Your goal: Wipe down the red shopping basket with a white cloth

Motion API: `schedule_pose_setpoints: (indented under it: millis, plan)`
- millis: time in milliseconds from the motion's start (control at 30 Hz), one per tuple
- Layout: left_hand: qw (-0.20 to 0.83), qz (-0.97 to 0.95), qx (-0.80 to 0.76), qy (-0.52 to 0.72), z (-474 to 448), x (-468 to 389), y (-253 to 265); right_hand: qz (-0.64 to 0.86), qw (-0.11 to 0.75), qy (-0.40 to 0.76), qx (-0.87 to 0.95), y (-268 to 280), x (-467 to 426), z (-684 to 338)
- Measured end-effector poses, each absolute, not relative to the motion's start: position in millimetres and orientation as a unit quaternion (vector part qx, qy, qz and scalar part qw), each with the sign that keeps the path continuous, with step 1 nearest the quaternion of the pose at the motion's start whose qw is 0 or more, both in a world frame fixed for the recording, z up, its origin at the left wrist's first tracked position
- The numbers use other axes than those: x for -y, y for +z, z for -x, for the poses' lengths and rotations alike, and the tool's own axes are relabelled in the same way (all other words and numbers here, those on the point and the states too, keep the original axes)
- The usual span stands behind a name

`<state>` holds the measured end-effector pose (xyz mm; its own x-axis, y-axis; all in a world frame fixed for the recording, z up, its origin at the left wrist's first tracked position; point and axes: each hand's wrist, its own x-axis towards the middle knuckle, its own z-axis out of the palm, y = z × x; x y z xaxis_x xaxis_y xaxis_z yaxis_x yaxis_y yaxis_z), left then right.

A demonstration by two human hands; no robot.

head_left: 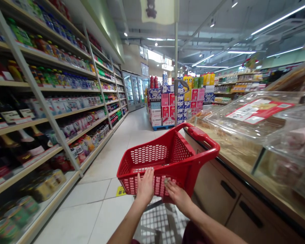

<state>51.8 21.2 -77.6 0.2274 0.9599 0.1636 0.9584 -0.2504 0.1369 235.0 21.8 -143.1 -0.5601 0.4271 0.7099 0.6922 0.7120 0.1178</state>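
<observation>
1 red cart (173, 166), L hand (145, 186) touching, R hand (177, 195) lower

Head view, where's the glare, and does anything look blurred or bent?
Head view: glare streaks the clear plastic cover; head view: lower-left cans look smeared, the near shelf post slants, likely lens distortion; head view: the red cart looks clearer.

Bright light falls from tubes (279, 20) above us and a far window (159, 57); glare streaks clear lids (218, 119); shadow lies beneath the cart (159, 185); left-edge shelves (27, 170) stretch and blur.
</observation>
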Motion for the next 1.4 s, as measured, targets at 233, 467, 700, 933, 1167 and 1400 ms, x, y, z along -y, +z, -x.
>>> schedule_pose_setpoints:
  millis: [233,467,700,933,1167,1400]
  plan:
    - [-0.021,-0.799,-0.588,0.124,-71,-27,-81,0.369,0.413,-0.181,0.813,-116,-29,-260]
    - [-0.032,-0.801,-0.585,0.123,-84,-30,-79,0.379,0.377,-0.178,0.826,-125,-14,-287]
    - [-0.033,-0.815,-0.569,0.107,-105,-33,-79,0.373,0.361,-0.23,0.824,-115,-11,-304]
    - [-0.035,-0.822,-0.555,0.125,-113,-29,-75,0.421,0.417,-0.229,0.772,-96,-7,-332]
    - [-0.041,-0.828,-0.542,0.139,-118,-30,-79,0.406,0.382,-0.2,0.805,-118,13,-350]
    - [-0.039,-0.808,-0.569,0.149,-125,-29,-76,0.498,0.521,-0.251,0.647,-42,-20,-365]
